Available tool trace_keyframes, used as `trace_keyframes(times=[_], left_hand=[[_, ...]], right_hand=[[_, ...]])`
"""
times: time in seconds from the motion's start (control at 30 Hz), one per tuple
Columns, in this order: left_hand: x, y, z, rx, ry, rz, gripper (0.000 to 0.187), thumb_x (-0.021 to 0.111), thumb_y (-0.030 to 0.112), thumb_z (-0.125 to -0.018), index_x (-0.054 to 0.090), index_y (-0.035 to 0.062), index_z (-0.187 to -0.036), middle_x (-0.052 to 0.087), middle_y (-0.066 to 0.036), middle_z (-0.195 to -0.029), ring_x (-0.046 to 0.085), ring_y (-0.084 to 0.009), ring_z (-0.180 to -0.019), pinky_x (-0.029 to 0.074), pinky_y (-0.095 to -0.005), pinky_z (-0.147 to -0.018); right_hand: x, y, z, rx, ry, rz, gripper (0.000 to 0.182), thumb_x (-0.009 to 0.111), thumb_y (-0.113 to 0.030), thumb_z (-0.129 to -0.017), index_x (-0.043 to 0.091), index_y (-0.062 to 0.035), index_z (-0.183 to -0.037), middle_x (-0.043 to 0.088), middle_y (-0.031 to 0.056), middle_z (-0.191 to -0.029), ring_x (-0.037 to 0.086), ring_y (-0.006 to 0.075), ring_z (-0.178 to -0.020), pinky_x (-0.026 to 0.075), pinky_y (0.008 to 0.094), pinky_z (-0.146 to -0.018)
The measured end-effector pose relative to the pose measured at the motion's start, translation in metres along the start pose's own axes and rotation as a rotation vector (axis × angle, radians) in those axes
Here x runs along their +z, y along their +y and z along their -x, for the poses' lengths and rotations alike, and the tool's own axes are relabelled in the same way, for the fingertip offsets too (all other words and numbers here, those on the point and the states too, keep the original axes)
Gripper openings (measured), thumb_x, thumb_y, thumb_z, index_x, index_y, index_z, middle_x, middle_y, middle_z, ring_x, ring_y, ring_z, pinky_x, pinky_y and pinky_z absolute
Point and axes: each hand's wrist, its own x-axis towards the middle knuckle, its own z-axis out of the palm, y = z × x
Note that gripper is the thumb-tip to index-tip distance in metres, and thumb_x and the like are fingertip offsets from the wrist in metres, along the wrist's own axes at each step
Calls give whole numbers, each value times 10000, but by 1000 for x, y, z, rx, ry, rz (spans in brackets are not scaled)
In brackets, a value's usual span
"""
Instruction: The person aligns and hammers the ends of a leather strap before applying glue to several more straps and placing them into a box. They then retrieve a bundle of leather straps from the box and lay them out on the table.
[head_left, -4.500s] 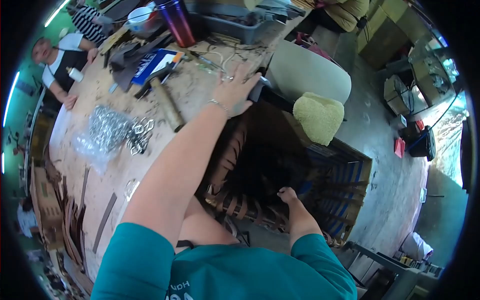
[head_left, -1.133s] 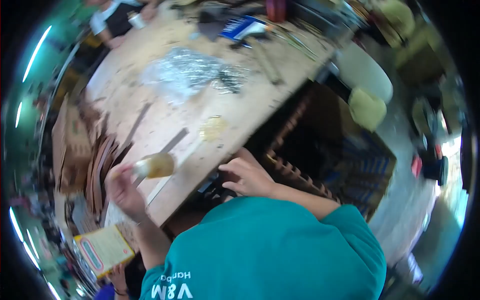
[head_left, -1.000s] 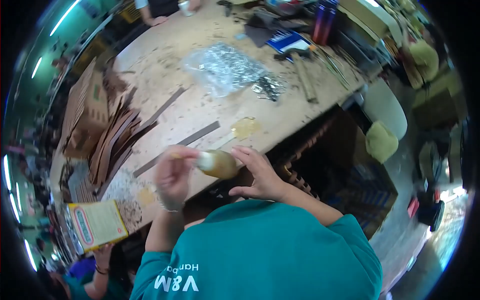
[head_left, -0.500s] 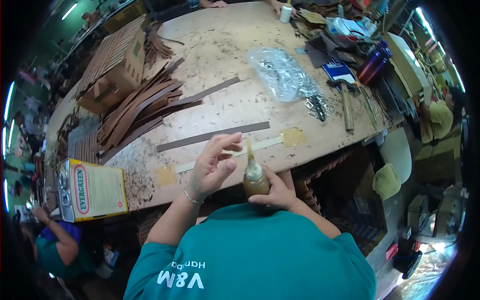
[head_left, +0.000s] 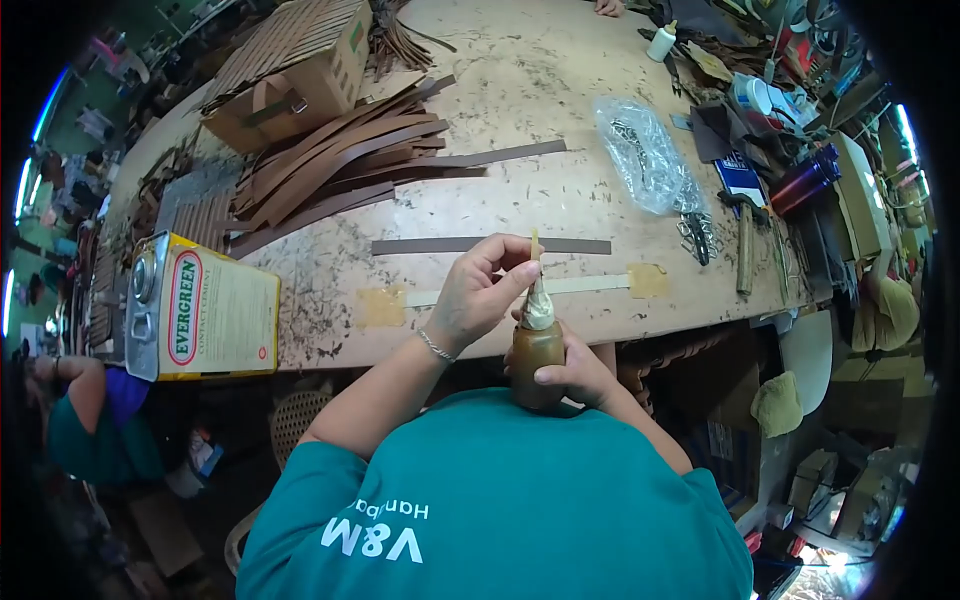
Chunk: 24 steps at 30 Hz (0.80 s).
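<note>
1. Gripping the small brown glue bottle [head_left: 537, 362] around its lower body, the right hand [head_left: 575, 372] has its fingers wrapped shut on it, holding it upright just below the near edge of the pale, scuffed wooden worktable [head_left: 520, 190].
2. Pinching the bottle's thin nozzle tip between thumb and fingertips, the left hand [head_left: 482, 292] is closed on it, a thin bracelet at the wrist.
3. Lying on the table just beyond the hands is a long pale strip [head_left: 580, 285] with yellowish glue patches at both ends; a dark brown leather strip [head_left: 490, 245] lies parallel behind it.
4. Standing at the left table edge is a rectangular yellow metal can labelled EVERGREEN [head_left: 205, 310].
5. Heaped farther back are brown leather strips [head_left: 330, 165] beside a cardboard box [head_left: 295, 65].
6. Resting to the right are a clear plastic bag of metal buckles [head_left: 650, 160] and a wooden-handled hammer [head_left: 743, 245].
</note>
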Motion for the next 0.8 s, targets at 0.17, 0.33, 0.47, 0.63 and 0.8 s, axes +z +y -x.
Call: trace_keyframes(times=[0.17,0.33,0.47,0.63,0.8], left_hand=[[2,1,1,75,33,31,118,492,98,-860,526,5,-923,527,-12,-813,478,-62,-751,408,-205,-688],[4,-5,4,187,133,-289,171,433,154,-893,514,16,-832,512,-14,-726,468,-65,-661,399,-212,-596],[12,-6,6,269,249,-642,227,407,184,-908,505,13,-795,492,-19,-678,449,-71,-596,385,-212,-541],[17,-18,13,215,126,-443,149,487,144,-878,527,1,-872,516,-2,-721,476,-61,-668,397,-187,-587],[32,-16,21,124,130,-381,153,523,134,-859,546,-12,-903,551,-17,-747,505,-58,-687,421,-182,-621]], right_hand=[[-1,1,0,47,-55,-18,735,733,-220,-648,312,-52,-1227,520,93,-1002,532,177,-914,429,317,-813],[-1,9,0,1,60,238,765,742,-212,-661,289,-42,-1253,484,92,-1074,480,157,-989,393,299,-856],[6,15,2,-135,162,395,780,750,-245,-660,295,-30,-1256,459,97,-1120,443,176,-1043,365,311,-893],[8,19,12,-106,177,339,771,754,-253,-651,315,-26,-1243,454,122,-1145,443,203,-1072,362,325,-908],[0,22,19,-166,223,419,738,748,-264,-652,337,-29,-1218,489,139,-1103,480,214,-1032,383,321,-884]])
